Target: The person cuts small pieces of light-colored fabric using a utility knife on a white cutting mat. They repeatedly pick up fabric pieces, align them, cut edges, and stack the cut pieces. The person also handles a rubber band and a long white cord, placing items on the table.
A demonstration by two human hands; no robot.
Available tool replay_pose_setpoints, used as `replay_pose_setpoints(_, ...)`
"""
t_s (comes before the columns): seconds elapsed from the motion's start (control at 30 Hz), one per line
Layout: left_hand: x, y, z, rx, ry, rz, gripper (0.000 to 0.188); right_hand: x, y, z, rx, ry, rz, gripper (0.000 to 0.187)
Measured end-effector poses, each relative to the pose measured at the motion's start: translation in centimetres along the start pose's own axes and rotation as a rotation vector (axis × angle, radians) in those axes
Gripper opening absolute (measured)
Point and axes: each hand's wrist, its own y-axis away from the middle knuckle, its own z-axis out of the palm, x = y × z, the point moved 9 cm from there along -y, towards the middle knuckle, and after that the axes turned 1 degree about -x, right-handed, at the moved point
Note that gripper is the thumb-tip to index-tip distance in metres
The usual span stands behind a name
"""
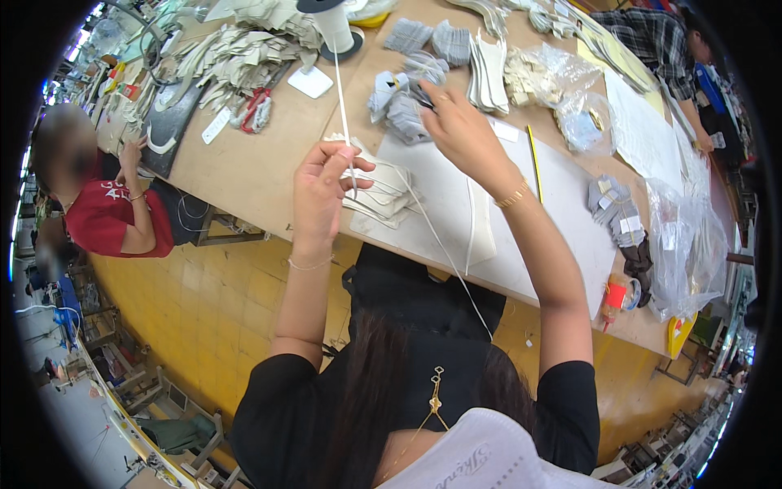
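Note:
My left hand (320,191) pinches a narrow white tape (342,98) that runs down from a white spool (332,31) with dark flanges. A loose length of tape (444,253) trails from the hand across the table edge toward my lap. Under and beside that hand lies a stack of cream cut pieces (381,196). My right hand (466,130) reaches to several grey bundled pieces (406,116), its fingers bent around something small and dark that I cannot make out. A long cream piece (481,224) lies near the table's front edge.
A heap of cream pieces (236,61) lies at the back left, near red-handled scissors (257,110). A yellow pencil (534,163), clear plastic bags (684,244) and a red-labelled bottle (615,297) are on the right. One person (114,196) sits left; another (652,49) works far right.

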Motion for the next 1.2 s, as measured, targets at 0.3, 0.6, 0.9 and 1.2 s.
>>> replay_pose_setpoints(0.3, 0.0, 0.2, -0.3, 0.012, -0.017, 0.066, 0.010, -4.1, -12.9, 7.6, 0.108, 0.382, -0.317, 0.021)
replay_pose_setpoints(0.6, 0.5, 0.0, -0.3, -0.025, -0.066, 0.109, 0.009, -4.8, -16.4, 11.8, -0.072, 0.394, -0.386, 0.018)
replay_pose_setpoints(0.9, 5.8, 2.5, 3.8, -0.151, -0.197, 0.414, 0.010, -0.9, -2.7, 3.0, -0.593, -0.860, 0.541, 0.053)
replay_pose_setpoints(1.2, 5.6, 8.2, 16.9, -0.460, -0.711, 0.647, 0.014, -4.5, 7.7, -12.2, -0.171, -1.187, 0.256, 0.024)
